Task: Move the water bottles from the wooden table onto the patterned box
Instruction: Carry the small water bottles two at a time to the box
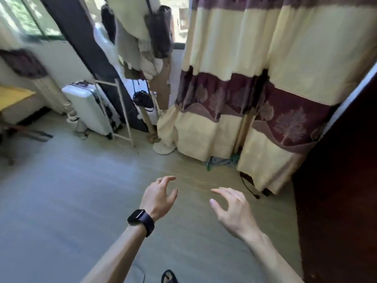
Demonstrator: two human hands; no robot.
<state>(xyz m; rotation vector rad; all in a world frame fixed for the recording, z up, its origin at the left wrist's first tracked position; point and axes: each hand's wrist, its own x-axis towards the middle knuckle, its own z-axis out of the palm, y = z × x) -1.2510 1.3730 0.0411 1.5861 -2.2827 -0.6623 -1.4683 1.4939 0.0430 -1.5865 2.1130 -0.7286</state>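
Two hands are held out over the floor, palms down. The left hand (160, 196) is loosely spread with the fingers gently curved. The right hand (230, 207) is spread likewise, thumb set apart from the fingers. Nothing is gripped by either.

One black watch (140, 220) is worn on the left wrist, and one ring (158, 180) on a left finger. Beneath the hands a pale wood-look floor (81, 190) is seen. One dark shoe tip (169, 276) is caught at the bottom edge.

Further out on the right, one cream-and-maroon curtain (255, 78) with tree patterns is hung down to the floor, just beside a dark wooden panel (342, 180).

At the back left, one white suitcase (89, 111) is stood by a thin metal rack (122, 111). Clothes (138, 37) are hung above it and a window (30, 17) is seen behind. One yellow-topped table (14, 97) is glimpsed at the far left edge.

Where the water bottles are cannot be told from this view.
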